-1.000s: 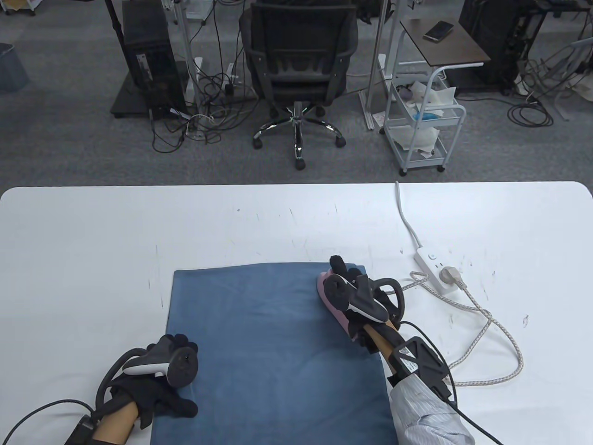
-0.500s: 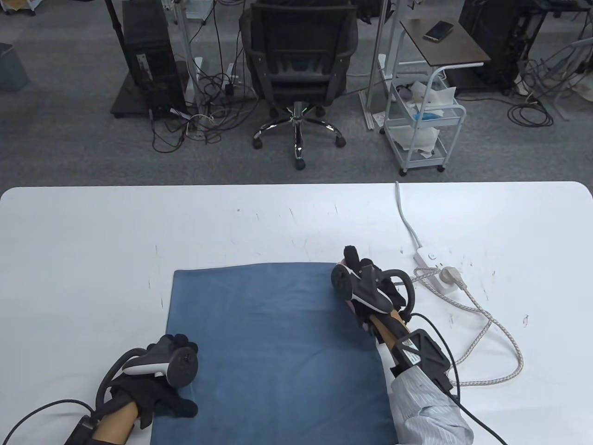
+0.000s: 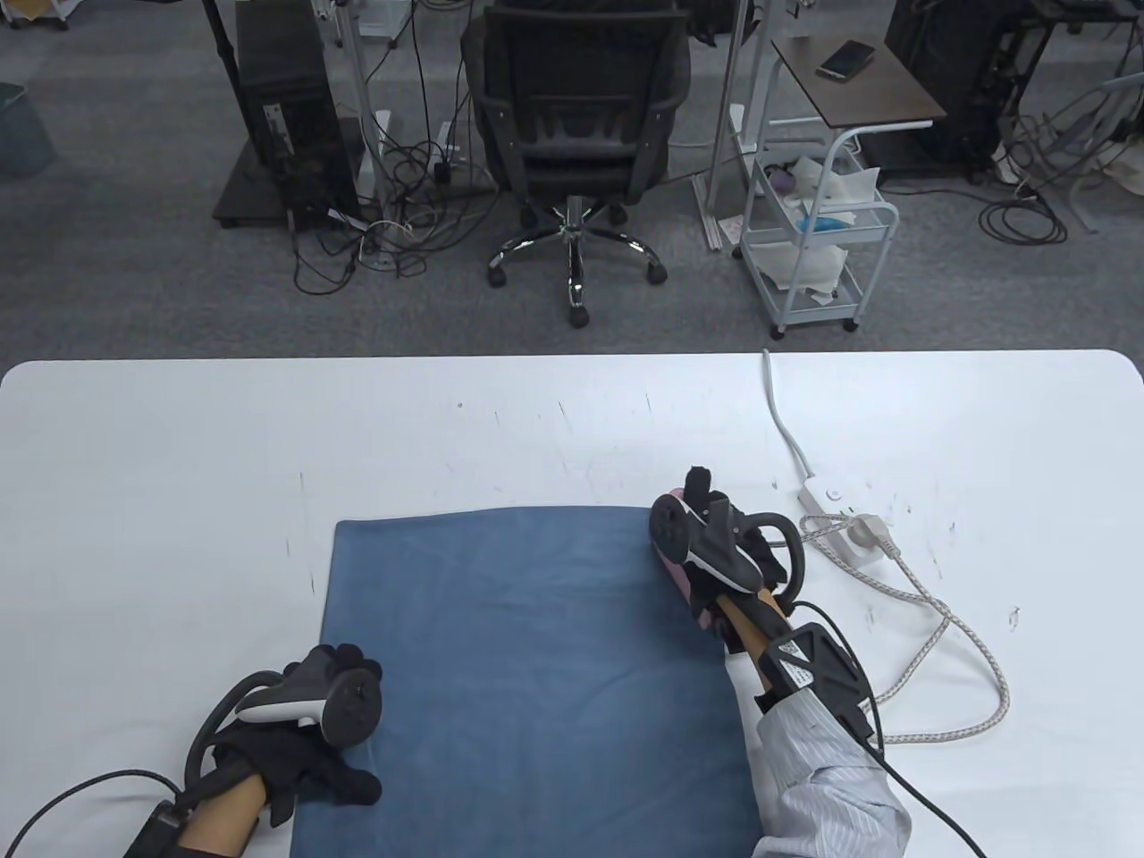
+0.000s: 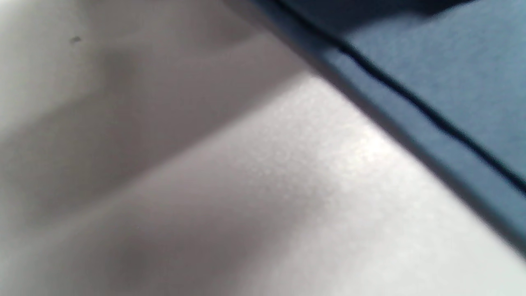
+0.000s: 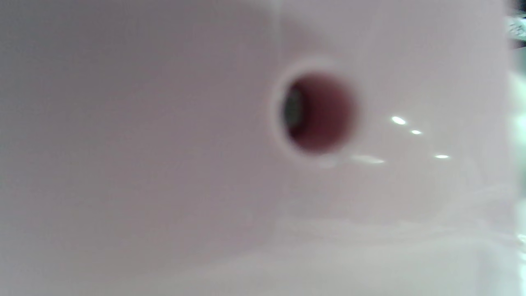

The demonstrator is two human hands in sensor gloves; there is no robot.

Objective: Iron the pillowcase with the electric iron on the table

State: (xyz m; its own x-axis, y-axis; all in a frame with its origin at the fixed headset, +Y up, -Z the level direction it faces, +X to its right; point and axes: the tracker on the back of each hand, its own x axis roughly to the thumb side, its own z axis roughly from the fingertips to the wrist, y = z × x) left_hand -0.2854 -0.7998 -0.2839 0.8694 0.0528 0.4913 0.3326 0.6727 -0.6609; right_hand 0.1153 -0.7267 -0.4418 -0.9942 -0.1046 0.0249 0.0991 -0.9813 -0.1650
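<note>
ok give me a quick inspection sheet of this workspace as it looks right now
surface: white table, scuffed with small dark marks.
job's things: blue pillowcase lies flat; pink iron sits at its far right corner.
clutter: nothing seen.
grippers: left hand rests on the pillowcase's near left edge; right hand grips the iron.
cables: braided cord loops across the table to a plug in the white power strip.
surroundings: office chair, white cart, phone on a side table, floor cables.
</note>
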